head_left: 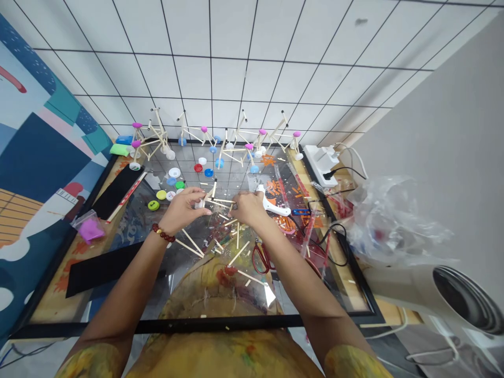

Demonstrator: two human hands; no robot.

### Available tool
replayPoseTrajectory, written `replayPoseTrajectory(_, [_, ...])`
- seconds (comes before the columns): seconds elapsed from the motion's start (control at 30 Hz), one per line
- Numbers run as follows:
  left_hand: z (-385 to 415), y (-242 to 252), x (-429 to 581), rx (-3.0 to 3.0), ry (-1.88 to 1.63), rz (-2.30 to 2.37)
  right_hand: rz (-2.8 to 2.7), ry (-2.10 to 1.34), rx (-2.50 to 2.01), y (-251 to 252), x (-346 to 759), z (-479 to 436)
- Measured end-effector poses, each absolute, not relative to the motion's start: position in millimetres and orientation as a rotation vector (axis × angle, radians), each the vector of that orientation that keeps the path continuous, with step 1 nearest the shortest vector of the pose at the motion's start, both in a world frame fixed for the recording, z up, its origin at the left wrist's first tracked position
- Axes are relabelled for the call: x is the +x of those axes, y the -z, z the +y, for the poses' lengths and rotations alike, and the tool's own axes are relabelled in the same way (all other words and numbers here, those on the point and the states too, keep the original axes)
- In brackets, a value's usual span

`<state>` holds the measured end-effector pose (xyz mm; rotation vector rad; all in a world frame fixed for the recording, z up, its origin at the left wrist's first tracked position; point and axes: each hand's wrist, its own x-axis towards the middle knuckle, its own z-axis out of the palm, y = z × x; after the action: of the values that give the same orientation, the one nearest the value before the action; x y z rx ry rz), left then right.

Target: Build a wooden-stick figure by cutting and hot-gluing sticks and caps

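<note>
Both hands are closed on a small frame of wooden sticks [220,201] over the middle of the table. My left hand [189,207], with a beaded bracelet [163,232] at the wrist, pinches its left end, where a small white piece shows between the fingers. A stick with a black tip [214,189] rises from the frame. My right hand [249,206] grips the right end; its fingertips are partly hidden. Just right of that hand lies a white glue gun [275,206]. Loose wooden sticks [238,253] and red-handled scissors [260,257] lie nearer to me.
Several stick models with bottle-cap wheels [236,149] stand along the tiled wall. Loose bottle caps [174,172] lie behind my left hand. Black sheets [104,268] are at the left. A power strip [321,163], cables and a plastic bag [394,226] are on the right.
</note>
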<state>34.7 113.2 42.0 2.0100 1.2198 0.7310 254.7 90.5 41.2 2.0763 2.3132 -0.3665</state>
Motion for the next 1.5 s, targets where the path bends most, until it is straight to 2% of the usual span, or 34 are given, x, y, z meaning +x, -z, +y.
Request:
replayPoseTrajectory(0.43, [110,-50,30,2.158,-0.549,1.144,2.328,0.431,1.842,-51,265,100])
replayPoseTrajectory(1.07, [115,-47,26,2.129,-0.605,1.079,2.452,0.536,1.952,-35,269,97])
replayPoseTrajectory(1.5, [113,-42,30,2.046,-0.621,1.128,2.346,0.558,2.037,-37,268,96])
